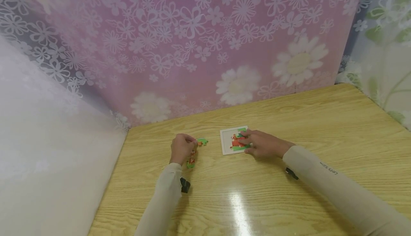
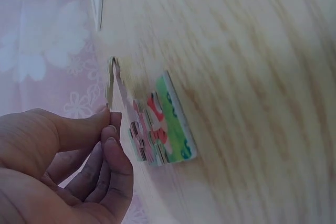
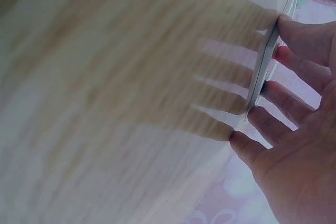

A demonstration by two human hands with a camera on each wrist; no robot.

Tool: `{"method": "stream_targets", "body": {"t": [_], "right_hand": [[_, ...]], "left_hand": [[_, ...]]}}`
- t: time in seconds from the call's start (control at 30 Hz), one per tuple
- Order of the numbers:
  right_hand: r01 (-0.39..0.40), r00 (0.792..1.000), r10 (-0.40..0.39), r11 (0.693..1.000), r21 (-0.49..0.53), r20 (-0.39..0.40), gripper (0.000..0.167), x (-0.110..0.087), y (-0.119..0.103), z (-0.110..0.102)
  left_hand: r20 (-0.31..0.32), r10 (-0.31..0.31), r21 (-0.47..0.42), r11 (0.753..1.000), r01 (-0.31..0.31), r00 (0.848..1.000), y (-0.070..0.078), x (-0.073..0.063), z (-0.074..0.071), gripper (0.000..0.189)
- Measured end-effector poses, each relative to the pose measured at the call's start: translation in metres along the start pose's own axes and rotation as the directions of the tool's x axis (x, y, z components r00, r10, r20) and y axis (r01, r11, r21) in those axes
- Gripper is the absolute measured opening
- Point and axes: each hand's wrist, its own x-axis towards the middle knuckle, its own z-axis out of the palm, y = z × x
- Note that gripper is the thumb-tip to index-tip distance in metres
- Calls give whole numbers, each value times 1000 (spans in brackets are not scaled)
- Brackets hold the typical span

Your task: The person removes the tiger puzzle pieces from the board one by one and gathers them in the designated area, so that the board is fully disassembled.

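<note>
The worktop is of yellowish colour with wood grain. Directly on it lies a white square tray, and to its left rest several colourful puzzle pieces, close together.

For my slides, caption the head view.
Left hand pinches a puzzle piece; right hand touches the partly filled puzzle tray.

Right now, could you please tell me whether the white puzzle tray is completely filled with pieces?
No, the left side of the white puzzle tray is bare, while colourful pieces lie toward its right side.
</note>
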Motion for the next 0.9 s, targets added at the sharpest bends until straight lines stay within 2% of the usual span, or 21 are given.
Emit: {"method": "stream_targets", "body": {"t": [0.37, 0.47, 0.6, 0.73, 0.9], "right_hand": [[15, 1000, -15, 1000, -10, -4, 46, 0, 1, 0], [18, 1000, -18, 1000, -8, -5, 46, 0, 0, 0], [17, 1000, -17, 1000, -5, -5, 47, 0, -1, -1], [15, 1000, -15, 1000, -1, -10, 47, -1, -1, -1], [4, 1000, -4, 1000, 0, -3, 48, -1, -1, -1]], "left_hand": [[-13, 6, 58, 998, -5, 1000, 0, 1, 0, 10], [-14, 34, 48, 998, -33, 999, 2, 1, 0, 8], [6, 77, 33, 997, -77, 997, 12, -1, 3, 9], [43, 106, 25, 994, -107, 993, 25, -2, 14, 9], [113, 156, -22, 988, -154, 981, 37, -1, 32, 11]]}}
